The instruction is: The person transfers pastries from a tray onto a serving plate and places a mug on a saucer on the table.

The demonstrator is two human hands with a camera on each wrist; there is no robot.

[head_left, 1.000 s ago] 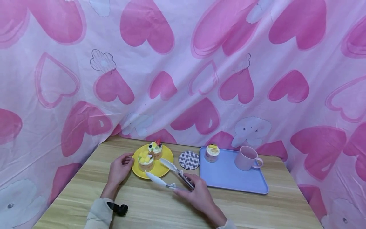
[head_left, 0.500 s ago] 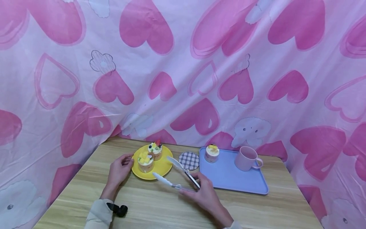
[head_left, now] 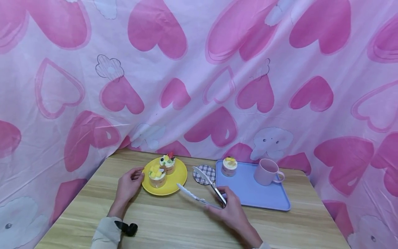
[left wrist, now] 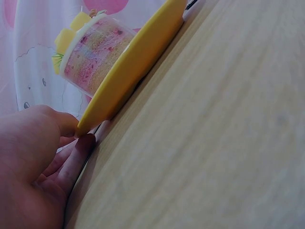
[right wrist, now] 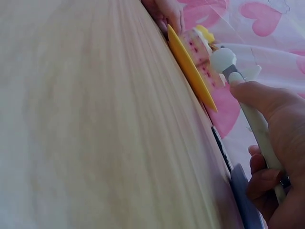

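My left hand [head_left: 128,185] pinches the left rim of a yellow plate [head_left: 177,183]; in the left wrist view the thumb lies on top and fingers reach under the edge. Two clear cups of layered cake stand on the plate: the nearer mango-topped cake cup [head_left: 157,178] and a strawberry-topped cake cup [head_left: 168,162] behind. My right hand [head_left: 231,211] holds metal tongs [head_left: 214,186] with white tips. Their arms are spread, with nothing between them, above the table right of the plate. One tip overlaps a checked round coaster [head_left: 200,178] in the head view.
A blue tray [head_left: 264,200] lies on the right of the wooden table [head_left: 174,221]. On it stand another cake cup [head_left: 229,167] at the back left and a pink mug [head_left: 266,172] at the back right. A pink heart-patterned cloth [head_left: 199,86] hangs behind the table.
My right hand has moved right with the tongs, away from the plate and its cake cups. The left hand stays at the plate's rim.
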